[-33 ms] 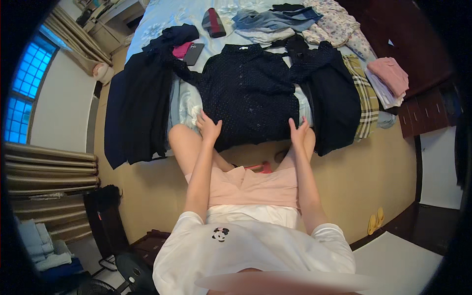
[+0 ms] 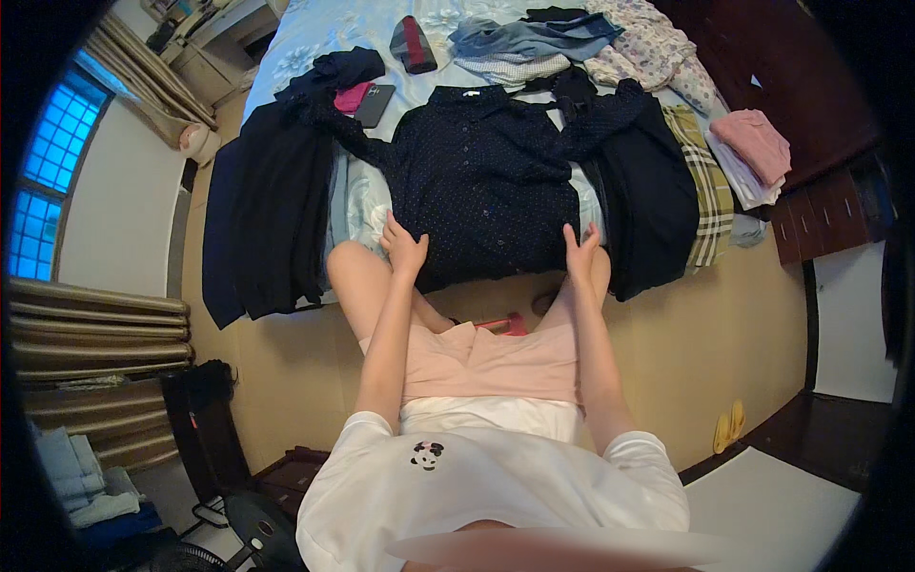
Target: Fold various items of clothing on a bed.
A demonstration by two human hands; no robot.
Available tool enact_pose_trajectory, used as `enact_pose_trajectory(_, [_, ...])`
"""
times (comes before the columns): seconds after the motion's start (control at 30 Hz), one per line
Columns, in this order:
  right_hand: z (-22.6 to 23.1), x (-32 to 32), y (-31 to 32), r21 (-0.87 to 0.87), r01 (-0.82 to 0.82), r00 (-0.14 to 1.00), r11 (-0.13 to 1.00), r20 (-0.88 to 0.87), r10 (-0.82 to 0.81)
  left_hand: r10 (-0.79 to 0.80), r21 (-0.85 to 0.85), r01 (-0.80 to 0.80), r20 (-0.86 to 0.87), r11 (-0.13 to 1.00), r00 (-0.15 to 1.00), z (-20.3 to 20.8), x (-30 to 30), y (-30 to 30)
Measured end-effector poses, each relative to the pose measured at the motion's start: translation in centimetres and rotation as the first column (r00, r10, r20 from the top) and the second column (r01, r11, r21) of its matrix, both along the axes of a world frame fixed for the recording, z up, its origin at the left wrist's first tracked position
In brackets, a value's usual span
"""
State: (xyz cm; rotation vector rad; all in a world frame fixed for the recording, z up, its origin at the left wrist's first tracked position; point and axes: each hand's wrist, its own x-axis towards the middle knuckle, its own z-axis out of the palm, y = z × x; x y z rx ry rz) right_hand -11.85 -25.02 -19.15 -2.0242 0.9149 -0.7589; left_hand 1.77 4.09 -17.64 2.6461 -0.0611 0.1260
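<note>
A black button-up shirt with small light dots [image 2: 481, 191] lies spread front-up on the bed, its collar away from me and its hem hanging over the near edge. At the hem's left corner is my left hand [image 2: 407, 250], with thumb and fingers apart. Beside the right corner, my right hand [image 2: 582, 255] is likewise open, its fingers pointing up over my knee. Neither hand visibly grips the fabric. The shirt's sleeves stretch outward over dark garments [image 2: 276, 210] on the left and a black folded garment [image 2: 653, 205] on the right.
A dark phone [image 2: 375, 105] rests by a pink cloth. Farther back lie a grey and red rolled item [image 2: 413, 45], jeans [image 2: 534, 40] and floral fabric [image 2: 648, 43]. To the right are a plaid cloth [image 2: 702, 181] and folded pink cloth [image 2: 751, 145]. Yellow slippers [image 2: 728, 427] sit on the floor.
My right hand has shifted very slightly to the right, off the hem's corner. The left hand and the shirt look practically unmoved.
</note>
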Motion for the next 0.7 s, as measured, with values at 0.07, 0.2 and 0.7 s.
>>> enact_pose_trajectory(0.07, [0.4, 0.7, -1.4, 0.125, -0.016, 0.999, 0.992, 0.050, 0.010, -0.101, -0.405, 0.114, 0.054, 0.907, 0.993, 0.0, 0.5, 0.2])
enact_pose_trajectory(0.2, [2.3, 0.9, -3.6, -0.045, -0.330, 0.905, 0.943, -0.301, 0.302, -0.299, -0.244, 0.274, -0.074, 0.930, 0.951, 0.2, 0.6, 1.8])
enact_pose_trajectory(0.7, [-2.4, -10.3, -0.7, -0.310, -0.514, 0.540, 0.800, -0.841, 0.022, -0.437, -0.018, 0.701, -0.793, 0.713, 0.424, 3.0, -4.1, 0.3])
